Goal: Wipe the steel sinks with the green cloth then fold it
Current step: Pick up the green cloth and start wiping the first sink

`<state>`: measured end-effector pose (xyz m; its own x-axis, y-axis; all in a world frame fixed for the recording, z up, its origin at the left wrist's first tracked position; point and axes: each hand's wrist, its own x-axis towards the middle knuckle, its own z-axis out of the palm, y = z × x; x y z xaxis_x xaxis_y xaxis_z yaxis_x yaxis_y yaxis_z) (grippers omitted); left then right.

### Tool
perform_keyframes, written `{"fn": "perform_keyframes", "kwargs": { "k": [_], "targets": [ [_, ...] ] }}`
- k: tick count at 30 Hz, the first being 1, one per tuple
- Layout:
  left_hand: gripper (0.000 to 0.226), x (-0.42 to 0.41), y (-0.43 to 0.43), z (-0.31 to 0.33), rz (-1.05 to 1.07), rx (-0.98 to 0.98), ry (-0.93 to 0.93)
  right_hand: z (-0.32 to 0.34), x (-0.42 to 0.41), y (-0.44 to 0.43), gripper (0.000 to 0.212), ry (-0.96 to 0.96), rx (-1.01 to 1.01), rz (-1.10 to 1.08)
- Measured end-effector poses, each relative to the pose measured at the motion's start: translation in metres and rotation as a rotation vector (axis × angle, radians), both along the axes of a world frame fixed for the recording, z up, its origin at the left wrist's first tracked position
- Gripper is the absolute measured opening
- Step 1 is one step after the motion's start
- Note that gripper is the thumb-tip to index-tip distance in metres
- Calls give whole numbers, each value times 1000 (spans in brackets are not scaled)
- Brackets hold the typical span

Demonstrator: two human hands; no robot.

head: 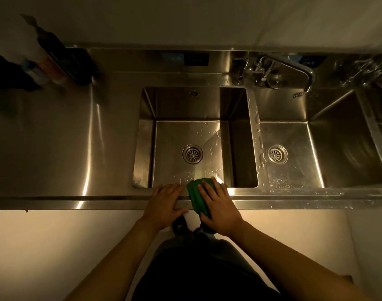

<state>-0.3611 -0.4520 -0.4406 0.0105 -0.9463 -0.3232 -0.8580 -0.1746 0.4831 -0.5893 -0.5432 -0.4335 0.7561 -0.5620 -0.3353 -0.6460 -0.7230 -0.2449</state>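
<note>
The green cloth (193, 193) lies bunched in ridges on the front rim of the counter (55, 148), just at the near edge of the left sink (185, 105). Its lower part hangs over the front lip of the counter. The right hand (219, 206) rests flat on top of the cloth and covers most of its right side. Its fingers (207, 187) are straight and a little spread, and they press on the cloth without curling round it. The left hand (165, 205) lies just beside the cloth on the bare steel of the same front rim, palm down. Its fingers (170, 189) are also straight and lightly spread, with the tips at the edge of the sink, and it holds nothing.

The left sink is a deep steel basin with a round drain strainer (192, 154) in its floor and thin water marks around it. The right sink (337, 137) stands next to it and has its own strainer (277, 154). Water drops (259, 135) sit on the narrow divider between the two basins and along the front rim on the right. A steel faucet (294, 69) stands behind the divider with its spout turned over the right sink. At the far left of the counter stand some bottles (33, 53), too blurred to name.
</note>
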Motion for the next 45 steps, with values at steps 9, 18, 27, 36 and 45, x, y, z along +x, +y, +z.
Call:
{"fn": "perform_keyframes", "kwargs": {
  "k": [9,18,27,36,45],
  "targets": [
    [83,29,9,-8,-11,-11,14,2,1,1,86,45,3,68],
    [85,13,-7,-5,-42,82,7,16,-63,-7,78,81,-78,-14],
    [78,-39,-41,2,-73,139,47,28,-115,-25,69,-5,-23,-242],
    [72,-73,-89,9,-79,25,5,39,-127,-75,63,-269,-48,-386],
    [65,-97,-112,8,29,-9,49,59,-114,-148,66,-331,-150,-433]
  ]
}}
